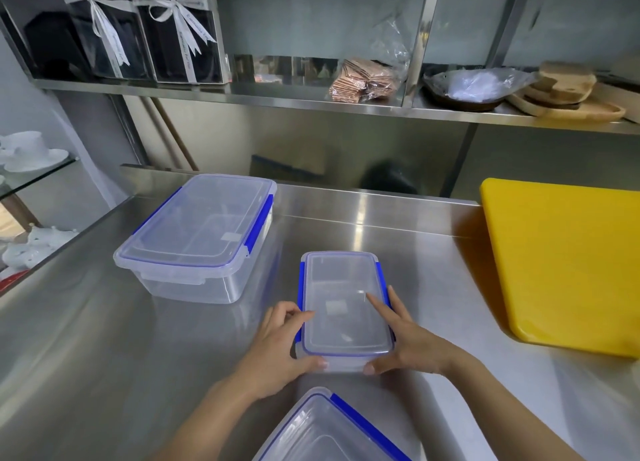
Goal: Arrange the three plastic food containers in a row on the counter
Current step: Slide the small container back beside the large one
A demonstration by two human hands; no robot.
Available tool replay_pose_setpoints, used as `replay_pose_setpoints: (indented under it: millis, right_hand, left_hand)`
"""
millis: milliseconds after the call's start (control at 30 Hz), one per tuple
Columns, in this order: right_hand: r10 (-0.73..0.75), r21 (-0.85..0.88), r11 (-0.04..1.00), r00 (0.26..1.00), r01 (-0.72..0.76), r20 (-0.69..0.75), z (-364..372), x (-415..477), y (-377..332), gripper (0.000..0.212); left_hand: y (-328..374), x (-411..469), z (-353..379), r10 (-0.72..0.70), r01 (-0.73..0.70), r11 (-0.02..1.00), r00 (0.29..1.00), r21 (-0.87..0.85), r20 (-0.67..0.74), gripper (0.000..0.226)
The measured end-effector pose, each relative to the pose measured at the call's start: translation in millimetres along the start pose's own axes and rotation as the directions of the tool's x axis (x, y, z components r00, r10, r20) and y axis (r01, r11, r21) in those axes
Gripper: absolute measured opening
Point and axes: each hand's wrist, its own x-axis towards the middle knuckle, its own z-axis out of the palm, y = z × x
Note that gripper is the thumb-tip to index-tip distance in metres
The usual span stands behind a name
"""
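— What do we have between our hands?

— The small container (344, 304), long axis running away from us, near end at our thumbs. Our left hand (280, 346) clasps its near left corner, our right hand (403, 339) the near right side, one finger lying on the lid.

— How does it look?

— Clear plastic, clear lid shut flat, blue clips along both long sides, a pale label showing through.

— And the others?

— The large container (197, 237) sits beyond our left hand, well apart, its long axis angled toward the far right. A third container (327, 429) lies just below our wrists, turned cornerwise, cut off by the bottom edge.

— What are we working on?

— A steel counter (398, 239). A yellow cutting board (564, 263) lies out past our right hand. Above the backsplash a steel shelf (277, 97) carries dark ribboned boxes (138, 27), a bagged packet and wooden boards (568, 90).
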Motion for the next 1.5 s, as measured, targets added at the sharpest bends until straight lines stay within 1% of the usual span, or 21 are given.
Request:
replay_pose_setpoints:
  millis: [67, 100, 133, 200, 233, 267, 400, 467, 500, 567, 633, 700, 767, 967, 1133, 1233, 1333, 1400, 1500]
  right_hand:
    - [0.017, -0.023, 1.0, 0.999, -0.018, -0.047, 2, 11, -2, 0.118]
    - [0.022, -0.037, 0.999, 0.997, -0.025, -0.075, 3, 16, -4, 0.118]
    - [0.025, -0.047, 0.998, 0.994, -0.03, -0.107, 5, 22, -6, 0.118]
    - [0.038, -0.05, 0.998, 0.987, -0.047, -0.157, 9, 33, -10, 0.117]
    - [0.042, -0.042, 0.998, 0.983, -0.05, -0.178, 10, 39, -12, 0.117]
    - [0.046, -0.039, 0.998, 0.979, -0.054, -0.198, 11, 44, -14, 0.115]
    - [0.048, -0.128, 0.988, 0.956, -0.088, -0.291, 4, 61, -23, 0.098]
    - [0.051, -0.177, 0.978, 0.946, -0.112, -0.319, -1, 70, -25, 0.092]
    - [0.059, -0.193, 0.973, 0.947, -0.125, -0.316, -4, 75, -26, 0.091]
    - [0.083, -0.232, 0.96, 0.951, -0.157, -0.298, -10, 86, -27, 0.09]
    - [0.11, -0.293, 0.936, 0.954, -0.194, -0.28, -18, 98, -28, 0.089]
    - [0.124, -0.35, 0.912, 0.956, -0.216, -0.267, -26, 109, -29, 0.087]
    - [0.137, -0.371, 0.901, 0.959, -0.225, -0.25, -33, 117, -28, 0.085]
    - [0.152, -0.397, 0.885, 0.956, -0.245, -0.251, -45, 133, -26, 0.083]
    - [0.147, -0.454, 0.854, 0.955, -0.255, -0.26, -43, 134, -25, 0.083]
    - [0.16, -0.485, 0.827, 0.947, -0.283, -0.279, -42, 133, -29, 0.083]
    - [0.167, -0.538, 0.777, 0.931, -0.327, -0.324, -39, 127, -34, 0.078]
    - [0.15, -0.565, 0.753, 0.924, -0.337, -0.352, -35, 120, -36, 0.073]
    - [0.126, -0.54, 0.781, 0.926, -0.315, -0.357, -29, 103, -39, 0.07]
  left_hand:
    - [-6, -1, 0, 0.066, -0.051, 0.991, 0.99, 0.12, -0.124, 0.059]
    - [-8, 0, 1, 0.114, -0.07, 0.974, 0.974, 0.215, -0.195, 0.049]
    - [-12, 1, 2, 0.159, -0.086, 0.958, 0.954, 0.275, -0.255, 0.04]
    - [-20, 5, 6, 0.221, -0.103, 0.939, 0.912, 0.328, -0.345, 0.024]
    - [-24, 8, 7, 0.232, -0.095, 0.932, 0.898, 0.35, -0.374, 0.021]
    - [-27, 10, 8, 0.225, -0.076, 0.926, 0.898, 0.37, -0.379, 0.023]
    - [-30, 20, 2, 0.148, -0.008, 0.921, 0.933, 0.39, -0.329, 0.04]
    - [-29, 27, -2, 0.091, 0.016, 0.927, 0.96, 0.375, -0.264, 0.056]
    - [-32, 32, -1, 0.071, 0.027, 0.919, 0.97, 0.393, -0.231, 0.06]
    - [-37, 41, 0, 0.013, 0.064, 0.895, 0.986, 0.441, -0.168, 0.058]
    - [-38, 51, -1, -0.029, 0.083, 0.886, 0.992, 0.456, -0.123, 0.071]
    - [-42, 63, 5, 0.005, 0.048, 0.886, 0.994, 0.461, -0.113, 0.081]
    - [-41, 74, 5, -0.021, 0.063, 0.89, 0.995, 0.451, -0.098, 0.085]
    - [-39, 103, -2, -0.062, 0.083, 0.873, 0.996, 0.481, -0.06, 0.085]
    - [-36, 105, -1, -0.111, 0.101, 0.865, 0.994, 0.491, -0.01, 0.089]
    - [-33, 105, -5, -0.132, 0.103, 0.862, 0.991, 0.496, 0.024, 0.088]
    - [-28, 105, -18, -0.115, 0.075, 0.866, 0.992, 0.495, 0.05, 0.081]
    - [-22, 102, -30, -0.101, 0.077, 0.882, 0.995, 0.465, 0.026, 0.072]
    - [-15, 88, -44, -0.164, 0.156, 0.934, 0.987, 0.322, -0.003, 0.065]
